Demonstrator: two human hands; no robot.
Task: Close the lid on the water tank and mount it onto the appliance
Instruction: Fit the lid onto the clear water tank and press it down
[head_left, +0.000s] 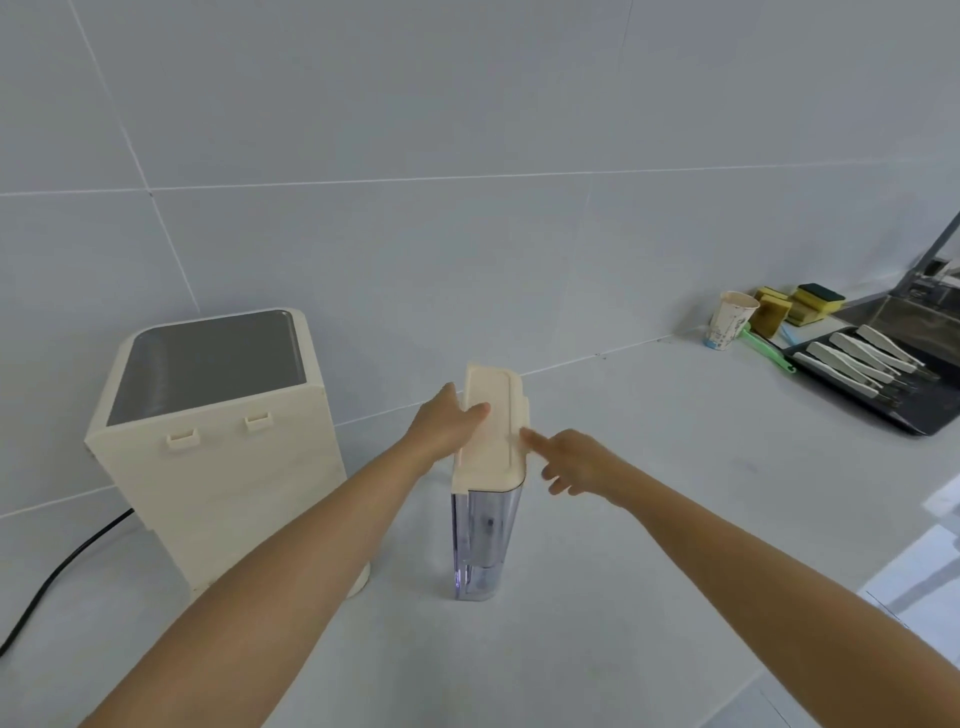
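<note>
A tall, narrow, clear water tank (483, 540) stands upright on the white counter, capped by a cream lid (493, 426) that lies flat on its top. My left hand (447, 426) grips the lid's left edge, thumb on top. My right hand (566, 460) is at the lid's right edge, its index finger stretched out and touching that side. The cream appliance (218, 457) with a grey top stands to the left of the tank, apart from it, showing two small hooks on the face toward me.
A black power cord (62, 571) runs left from the appliance. At the far right are a paper cup (730, 319), yellow sponges (800, 306), a green-handled tool (763, 348) and a dark tray (883, 410) holding several white-handled utensils. Tiled wall behind.
</note>
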